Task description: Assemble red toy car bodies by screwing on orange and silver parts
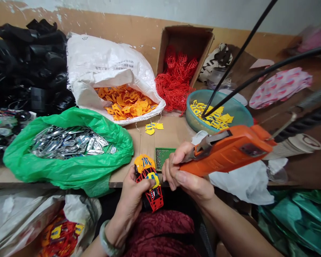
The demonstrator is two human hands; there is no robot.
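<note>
A toy car [156, 194] with an orange hood, a yellow roof piece and a red cage frame is gripped by my left hand [133, 191], the thumb lying on the yellow piece. My right hand [188, 171] has its fingers wrapped round an orange power screwdriver [227, 151], just right of the car. The tool's tip is hidden behind the fingers. Beyond the car, a green tray [164, 157] of small metal pieces is partly covered by my right hand. A few yellow pieces [153, 127] lie on the cardboard surface farther back.
A green bag [96, 175] of silvery parts stands left, a white sack [109, 53] of orange parts behind it. At the back are a cardboard box [164, 50] with red frames and a teal bowl [192, 123] of yellow pieces. Black cables [238, 55] cross the right side.
</note>
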